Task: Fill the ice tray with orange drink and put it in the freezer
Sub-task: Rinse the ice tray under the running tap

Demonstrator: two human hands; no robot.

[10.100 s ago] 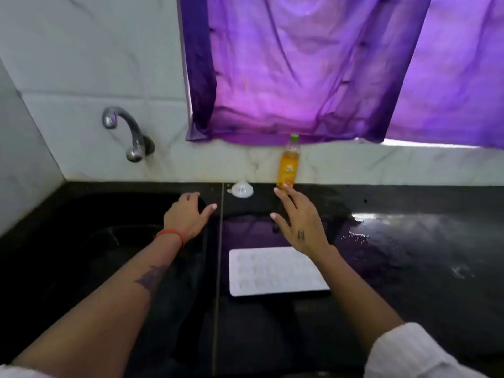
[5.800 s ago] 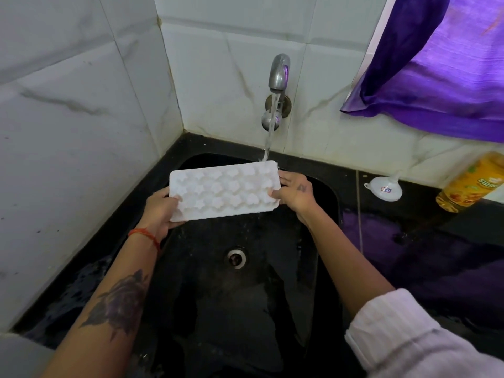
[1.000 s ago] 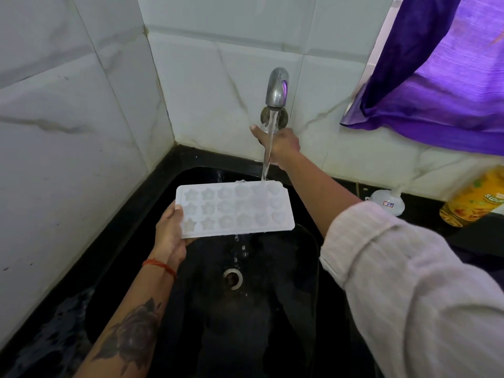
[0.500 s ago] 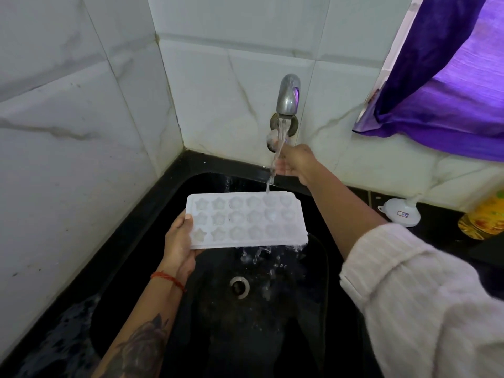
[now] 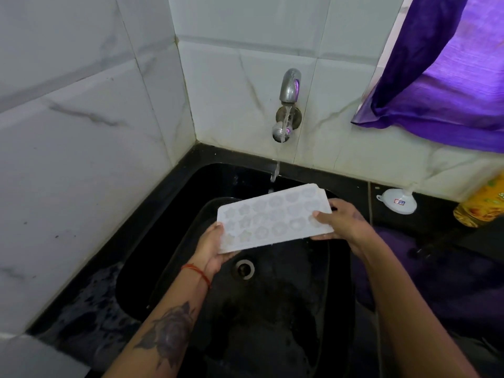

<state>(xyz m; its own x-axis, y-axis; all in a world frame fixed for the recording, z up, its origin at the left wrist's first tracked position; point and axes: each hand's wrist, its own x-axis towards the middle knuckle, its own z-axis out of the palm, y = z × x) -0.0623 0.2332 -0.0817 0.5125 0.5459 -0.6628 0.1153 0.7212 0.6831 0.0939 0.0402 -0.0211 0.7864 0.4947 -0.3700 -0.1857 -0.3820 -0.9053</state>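
A white ice tray (image 5: 275,219) with star and round moulds hangs over the black sink (image 5: 174,203), tilted so its left end is lower. My left hand (image 5: 212,249) grips the tray's left end from below. My right hand (image 5: 341,219) holds its right end, thumb on top. The orange drink bottle (image 5: 482,203) stands blurred at the right edge of the counter. Only a thin broken trickle of water falls from the tap (image 5: 289,88) just behind the tray.
A small white funnel (image 5: 398,200) lies on the counter left of the bottle. The sink drain (image 5: 244,268) sits below the tray. White marble tiles close in the left and back. A purple curtain (image 5: 441,69) hangs at the upper right.
My right hand has left the tap handle and taken the tray's right end. The water stream has shrunk to a trickle. The tray has tilted and moved right, away from the tap.
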